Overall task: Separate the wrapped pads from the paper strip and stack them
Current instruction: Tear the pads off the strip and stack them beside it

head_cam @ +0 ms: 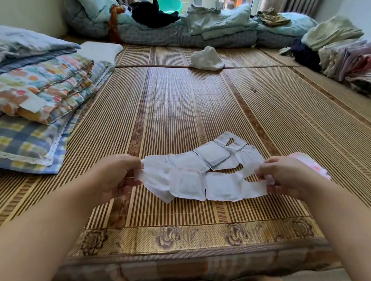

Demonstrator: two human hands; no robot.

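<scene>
1. The paper strip [203,177] with the wrapped pads [192,185] hangs between both hands, just above the bamboo mat [178,102].
2. The left hand [116,177] pinches its left end; the right hand [281,174] pinches its right end.
3. Its long axis runs left to right, and both hands are equally near.
4. I see no stack yet.

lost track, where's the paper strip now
Head view, near centre: the paper strip is held between the left hand and right hand, over the bamboo mat.
</scene>
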